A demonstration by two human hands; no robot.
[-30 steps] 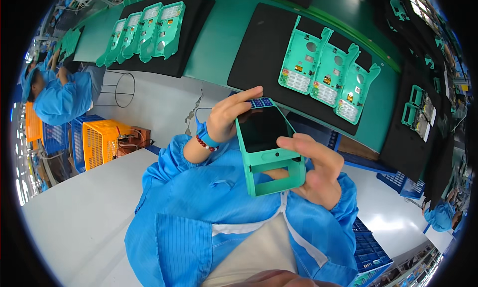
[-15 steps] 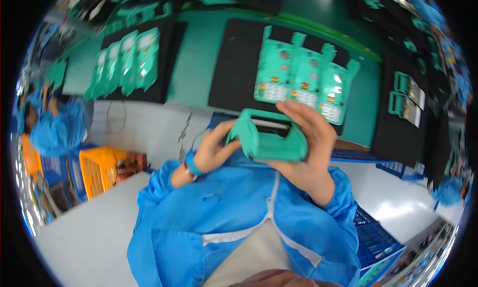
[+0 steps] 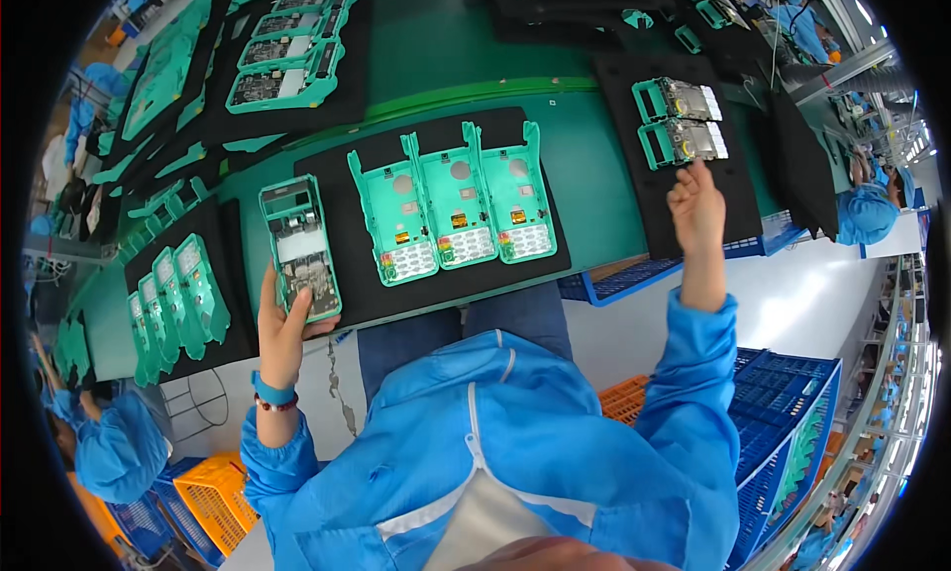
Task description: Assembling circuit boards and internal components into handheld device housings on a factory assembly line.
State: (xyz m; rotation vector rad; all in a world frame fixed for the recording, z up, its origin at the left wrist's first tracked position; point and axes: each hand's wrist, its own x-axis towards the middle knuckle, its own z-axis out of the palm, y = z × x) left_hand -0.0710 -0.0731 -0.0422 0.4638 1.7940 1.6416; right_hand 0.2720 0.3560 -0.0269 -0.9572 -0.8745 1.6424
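Observation:
My left hand (image 3: 284, 323) is closed around the lower side of a green device housing (image 3: 300, 244) with a circuit board and a pale panel inside. The housing is tilted at the left edge of a black foam mat (image 3: 337, 165). Beside it on that mat, several green housing shells (image 3: 451, 205) with white keypads lie in a row. My right hand (image 3: 698, 209) is held out to the right, index finger stretched, the other fingers half curled. Its fingertips are at the near edge of a circuit-board assembly (image 3: 693, 140) in a green frame; whether they touch cannot be told. A second such assembly (image 3: 684, 101) lies behind.
More green shells (image 3: 178, 294) lie on a mat at the left, and housings with boards (image 3: 287, 66) lie across a green rail (image 3: 466, 93). Blue crates (image 3: 783, 413) stand at right, an orange crate (image 3: 218, 492) at lower left. Another person in blue (image 3: 119, 442) sits at left.
Both hands were around a green housing in front of my chest. The left hand has moved left with a housing to the mat; the right has let go and reached out right. The view has shifted.

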